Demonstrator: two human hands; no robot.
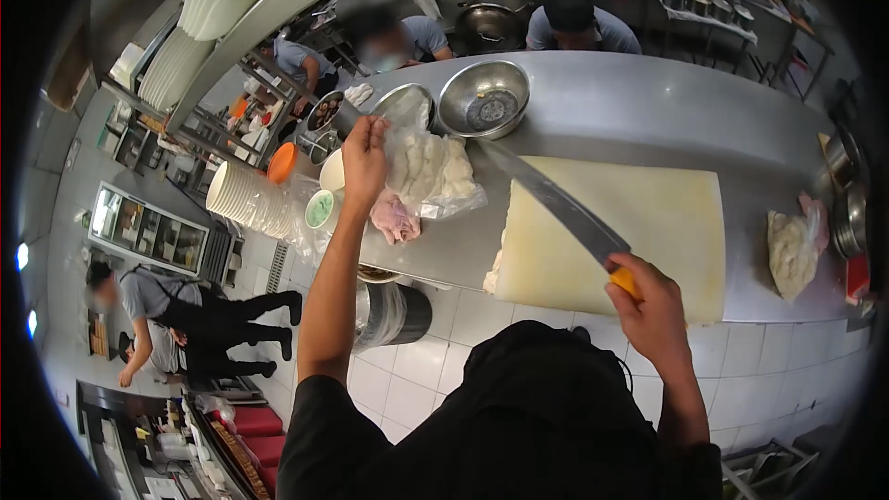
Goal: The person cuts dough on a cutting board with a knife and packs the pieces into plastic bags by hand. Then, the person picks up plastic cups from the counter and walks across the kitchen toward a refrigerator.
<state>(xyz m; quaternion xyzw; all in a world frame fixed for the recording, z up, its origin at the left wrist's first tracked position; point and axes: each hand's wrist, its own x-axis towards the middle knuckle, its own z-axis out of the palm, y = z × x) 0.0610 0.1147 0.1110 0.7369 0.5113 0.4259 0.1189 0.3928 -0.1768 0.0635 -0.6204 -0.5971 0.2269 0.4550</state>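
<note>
My right hand is wrapped round the yellow handle of a large knife. Its long blade points away to the upper left, over the white cutting board, with the tip near the steel bowls. My left hand is closed on the upper edge of a clear plastic bag holding pale, lumpy pieces that look like raw meat. Just below that bag lies a pink piece of raw meat or poultry, partly hidden by my left wrist. Some pale bits show along the board's left edge.
A steel bowl stands at the back of the steel counter. Stacked white tubs and an orange container are at left. Another bag of pale pieces lies at right. A bin stands below. Several people work nearby.
</note>
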